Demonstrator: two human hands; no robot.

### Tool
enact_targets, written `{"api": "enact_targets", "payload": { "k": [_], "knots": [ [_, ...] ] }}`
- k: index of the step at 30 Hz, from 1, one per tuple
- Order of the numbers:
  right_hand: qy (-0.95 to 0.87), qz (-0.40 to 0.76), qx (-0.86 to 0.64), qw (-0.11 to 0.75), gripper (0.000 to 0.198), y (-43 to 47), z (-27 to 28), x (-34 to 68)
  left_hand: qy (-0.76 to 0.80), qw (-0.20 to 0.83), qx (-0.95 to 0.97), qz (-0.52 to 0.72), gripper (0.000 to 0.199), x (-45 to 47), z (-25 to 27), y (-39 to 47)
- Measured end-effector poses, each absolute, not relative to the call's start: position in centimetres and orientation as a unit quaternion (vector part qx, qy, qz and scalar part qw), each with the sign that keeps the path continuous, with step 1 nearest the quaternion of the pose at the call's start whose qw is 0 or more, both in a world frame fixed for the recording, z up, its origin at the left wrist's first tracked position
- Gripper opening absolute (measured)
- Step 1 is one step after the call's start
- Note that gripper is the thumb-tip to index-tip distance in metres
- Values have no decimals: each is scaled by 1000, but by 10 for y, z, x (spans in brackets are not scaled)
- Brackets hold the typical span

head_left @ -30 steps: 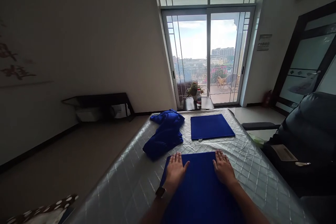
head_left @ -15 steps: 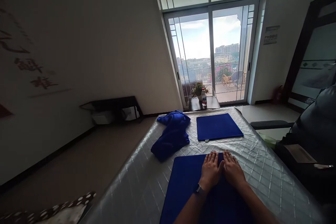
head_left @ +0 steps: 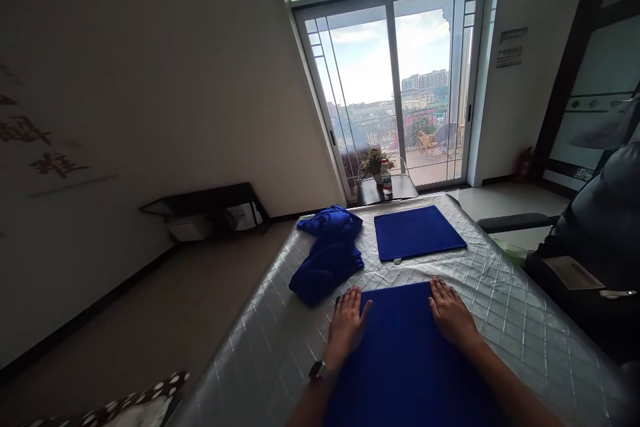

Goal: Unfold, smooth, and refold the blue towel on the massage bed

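Note:
A flat blue cloth [head_left: 400, 347] lies in front of me on the silver quilted table cover [head_left: 520, 320]. My left hand [head_left: 347, 321] rests flat on its far left corner, fingers together and thumb apart, a dark watch at the wrist. On the far right corner lies my right hand [head_left: 450, 310], also flat with fingers stretched out. Beyond, a second blue cloth [head_left: 420, 232] is laid out as a neat rectangle with a small white tag at its near edge. Left of it sits a loosely bunched blue cloth [head_left: 327, 257].
Behind the table stands a small dark stand [head_left: 395, 187] with a plant [head_left: 374, 163] and a water bottle [head_left: 385, 178]. A black chair [head_left: 595, 227] is close on the right. A low black shelf [head_left: 210, 210] leans by the left wall. Sliding glass doors [head_left: 393, 93] are at the back.
My hands have moved apart across the near cloth. The left went to its left corner and the right slid slightly right. The view has shifted a little.

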State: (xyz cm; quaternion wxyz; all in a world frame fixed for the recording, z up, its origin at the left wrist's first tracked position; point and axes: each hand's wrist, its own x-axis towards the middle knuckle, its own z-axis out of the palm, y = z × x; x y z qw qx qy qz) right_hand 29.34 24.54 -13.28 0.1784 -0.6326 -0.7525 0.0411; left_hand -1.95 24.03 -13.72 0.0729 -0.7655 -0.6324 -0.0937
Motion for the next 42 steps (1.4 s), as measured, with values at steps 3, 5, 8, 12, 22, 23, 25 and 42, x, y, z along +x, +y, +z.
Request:
{"api": "enact_targets", "payload": {
  "k": [3, 5, 8, 12, 22, 23, 25, 42],
  "knots": [
    [-756, 35, -630, 172, 62, 246, -134, 294, -661, 51, -742, -102, 67, -43, -137, 236],
    [-759, 32, -628, 168, 62, 247, -135, 295, -675, 35, -728, -114, 71, -49, -136, 234],
    [-762, 26, -626, 162, 63, 248, -136, 296, -677, 28, -724, -128, 75, -49, -134, 233],
    [-768, 9, -623, 148, 63, 249, -138, 297, -675, 27, -725, -134, 76, -46, -133, 233],
    [-775, 0, -608, 175, 63, 245, -129, 297, -683, 25, -713, -159, 77, -44, -130, 231],
    [-776, 0, -607, 172, 63, 245, -128, 297, -683, 25, -712, -162, 77, -44, -130, 231],
    [-779, 3, -610, 147, 63, 244, -127, 297, -681, 25, -712, -167, 76, -44, -130, 231],
    [-712, 102, -645, 258, 50, 269, -98, 315, -641, -82, -683, -341, 49, -73, -108, 235]
  ]
}}
